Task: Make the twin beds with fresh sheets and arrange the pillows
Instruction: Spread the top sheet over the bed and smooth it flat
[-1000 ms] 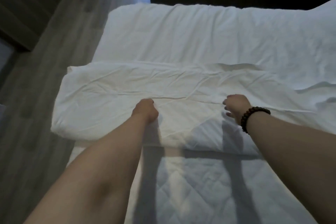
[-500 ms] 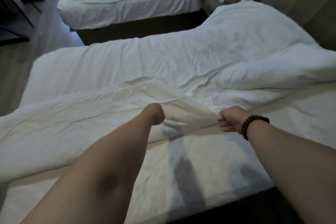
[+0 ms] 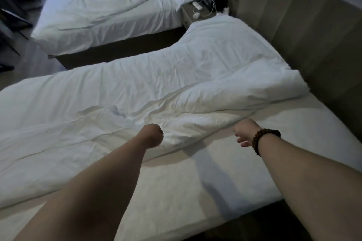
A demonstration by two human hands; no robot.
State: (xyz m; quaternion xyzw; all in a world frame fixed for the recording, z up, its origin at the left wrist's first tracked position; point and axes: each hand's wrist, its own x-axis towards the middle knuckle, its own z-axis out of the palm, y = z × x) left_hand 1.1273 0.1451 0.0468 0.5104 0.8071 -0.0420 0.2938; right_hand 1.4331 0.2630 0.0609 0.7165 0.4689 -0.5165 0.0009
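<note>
The duvet (image 3: 176, 76) sprawls diagonally across the near bed (image 3: 195, 191), its far corner bunched by the wall panel (image 3: 313, 35). Our left hand (image 3: 153, 136) is fisted on its near hem. Our right hand (image 3: 244, 132) sits apart at the same hem, but we can't tell if it's got fabric. Yank now and a one-sided pull probably skews it worse, or drags it floorward.

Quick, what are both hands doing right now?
Left hand: closed, gripping the crumpled white duvet.
Right hand: curled at the duvet's edge; grip cannot be told.
</note>
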